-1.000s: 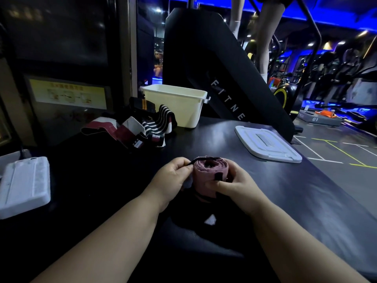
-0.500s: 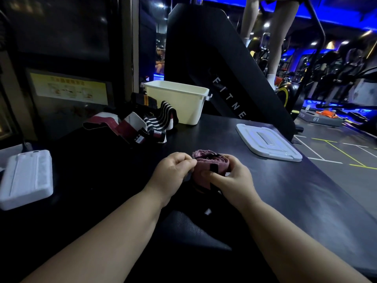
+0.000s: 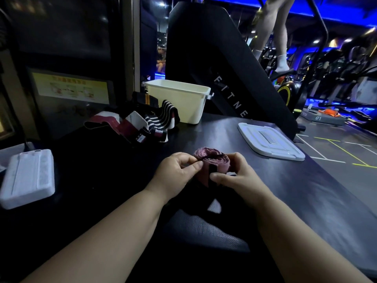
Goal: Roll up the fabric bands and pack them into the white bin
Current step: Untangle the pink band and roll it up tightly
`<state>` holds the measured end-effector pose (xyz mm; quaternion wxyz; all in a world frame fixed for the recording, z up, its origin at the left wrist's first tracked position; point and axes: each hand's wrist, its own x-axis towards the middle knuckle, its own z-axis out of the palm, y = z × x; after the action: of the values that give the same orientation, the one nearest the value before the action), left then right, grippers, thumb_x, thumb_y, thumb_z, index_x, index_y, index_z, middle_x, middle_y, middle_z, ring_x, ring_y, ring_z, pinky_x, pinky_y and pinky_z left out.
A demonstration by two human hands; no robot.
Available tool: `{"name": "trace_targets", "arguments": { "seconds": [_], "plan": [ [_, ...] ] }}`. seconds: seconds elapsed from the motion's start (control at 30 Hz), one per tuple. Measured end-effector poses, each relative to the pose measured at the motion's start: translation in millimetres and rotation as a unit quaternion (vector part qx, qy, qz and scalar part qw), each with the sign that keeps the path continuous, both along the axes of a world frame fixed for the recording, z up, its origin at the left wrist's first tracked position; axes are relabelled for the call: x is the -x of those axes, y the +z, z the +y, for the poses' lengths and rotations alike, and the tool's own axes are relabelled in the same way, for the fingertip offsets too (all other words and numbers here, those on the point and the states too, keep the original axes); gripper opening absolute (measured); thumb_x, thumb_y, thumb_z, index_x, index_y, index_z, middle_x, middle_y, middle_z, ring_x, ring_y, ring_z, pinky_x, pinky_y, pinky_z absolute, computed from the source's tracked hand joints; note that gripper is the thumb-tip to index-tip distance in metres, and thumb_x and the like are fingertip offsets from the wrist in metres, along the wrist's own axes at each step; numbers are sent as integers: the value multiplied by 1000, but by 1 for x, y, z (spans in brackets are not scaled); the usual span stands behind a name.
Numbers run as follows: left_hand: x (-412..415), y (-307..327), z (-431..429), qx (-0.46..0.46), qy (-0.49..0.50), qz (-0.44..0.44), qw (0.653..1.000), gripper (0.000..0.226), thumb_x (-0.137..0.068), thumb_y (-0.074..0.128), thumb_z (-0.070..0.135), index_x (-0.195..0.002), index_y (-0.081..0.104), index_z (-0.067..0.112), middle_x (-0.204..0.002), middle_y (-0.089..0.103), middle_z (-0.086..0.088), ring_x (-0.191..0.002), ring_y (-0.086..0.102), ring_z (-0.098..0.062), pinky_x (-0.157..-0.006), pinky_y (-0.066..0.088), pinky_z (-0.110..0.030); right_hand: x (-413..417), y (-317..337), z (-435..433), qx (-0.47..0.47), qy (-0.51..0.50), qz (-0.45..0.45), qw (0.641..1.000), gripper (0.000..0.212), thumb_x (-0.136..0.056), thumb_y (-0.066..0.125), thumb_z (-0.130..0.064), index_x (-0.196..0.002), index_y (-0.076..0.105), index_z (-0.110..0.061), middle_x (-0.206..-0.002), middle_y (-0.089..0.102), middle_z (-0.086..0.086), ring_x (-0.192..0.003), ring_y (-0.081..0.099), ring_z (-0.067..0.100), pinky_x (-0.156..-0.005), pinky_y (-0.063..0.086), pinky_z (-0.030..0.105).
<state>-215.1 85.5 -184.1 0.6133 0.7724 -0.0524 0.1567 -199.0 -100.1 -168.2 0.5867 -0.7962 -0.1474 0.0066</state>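
A rolled pink fabric band (image 3: 212, 160) stands on end between my hands, just above the dark table (image 3: 306, 201). My left hand (image 3: 176, 172) pinches a thin black strap at the roll's top left edge. My right hand (image 3: 234, 176) grips the roll from the right, thumb pressed on its front. The white bin (image 3: 179, 100) stands open at the table's far side. A heap of loose fabric bands (image 3: 142, 124), maroon, white and black-striped, lies just left of the bin.
The bin's white lid (image 3: 269, 142) lies flat at the right of the table. A white padded case (image 3: 28, 177) rests at the left edge. Behind the table rises a black stair machine (image 3: 224, 64) with a person's legs on it.
Both hands kept their hold on the pink roll and shifted slightly away from me. My left fingers moved up onto the roll's top edge, pinching the black strap.
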Motion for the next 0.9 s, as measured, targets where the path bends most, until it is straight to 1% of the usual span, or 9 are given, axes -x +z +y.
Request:
{"name": "trace_targets", "arguments": {
  "seconds": [0.1, 0.13, 0.2, 0.27, 0.37, 0.47, 0.63, 0.73, 0.9],
  "plan": [
    [0, 0, 2, 8, -3, 10, 1000, 11, -87, 72, 24, -79, 70, 17, -85, 63, 0, -71, 58, -7, -70, 47, -20, -6, -6, -7, -88, 74, 43, 992, 75, -56, 86, -31, -125, 56, -27, -121, 66, 7, -107, 66, 20, -87, 53, 31],
    [-1, 0, 3, 15, -9, 14, 1000, 11, -86, 72, 25, -79, 70, 17, -84, 62, -1, -72, 57, -8, -70, 47, -22, -7, -6, -7, -100, 90, 45, 990, 76, -55, 85, -31, -126, 57, -29, -123, 66, 7, -109, 65, 20, -92, 52, 34],
    [0, 0, 3, 35, -29, 27, 999, 12, -85, 74, 27, -84, 71, 15, -82, 62, -2, -73, 57, -11, -71, 48, -26, -8, -5, -6, -99, 123, 30, 987, 59, -63, 82, -22, -119, 65, -27, -120, 68, 9, -108, 65, 18, -96, 51, 33],
    [1, 0, 4, 61, -56, 44, 996, 16, -85, 74, 27, -89, 71, 11, -81, 63, -5, -74, 59, -15, -72, 49, -29, -7, -3, -5, -83, 126, 13, 989, 49, -64, 82, -20, -111, 71, -29, -119, 68, 10, -106, 66, 19, -93, 52, 34],
    [2, 2, 4, 80, -86, 49, 992, 21, -85, 74, 25, -94, 71, 7, -85, 67, -12, -78, 61, -19, -75, 50, -33, -9, -6, -7, -90, 102, 18, 990, 66, -51, 85, -29, -113, 64, -24, -111, 70, 6, -100, 66, 19, -86, 53, 34],
    [1, 0, 5, 87, -90, 49, 991, 25, -83, 75, 28, -95, 70, 7, -93, 68, -24, -80, 61, -21, -78, 50, -34, -10, -8, -9, -112, 132, 44, 984, 77, -49, 82, -22, -121, 54, -14, -109, 69, 7, -100, 64, 19, -85, 51, 32],
    [0, -1, 5, 82, -74, 46, 993, 18, -86, 71, 23, -93, 69, 7, -85, 65, -8, -80, 58, -18, -78, 48, -32, -10, -7, -10, -139, 161, 53, 976, 76, -59, 74, -2, -131, 50, -16, -126, 65, 5, -112, 62, 15, -89, 51, 27],
    [0, 0, 3, 76, -81, 42, 993, 21, -85, 73, 26, -94, 69, 7, -87, 65, -10, -81, 58, -18, -81, 48, -35, -11, -6, -11, -128, 169, 51, 976, 83, -56, 81, -13, -134, 52, -15, -129, 64, 5, -117, 61, 18, -93, 49, 27],
    [1, 2, 4, 92, -108, 68, 988, 22, -90, 67, 22, -99, 66, 2, -88, 63, -13, -80, 57, -24, -75, 49, -36, -10, -4, -11, -90, 165, 29, 982, 78, -54, 84, -18, -126, 58, -12, -119, 69, 10, -109, 65, 23, -89, 51, 31]
  ]
}}
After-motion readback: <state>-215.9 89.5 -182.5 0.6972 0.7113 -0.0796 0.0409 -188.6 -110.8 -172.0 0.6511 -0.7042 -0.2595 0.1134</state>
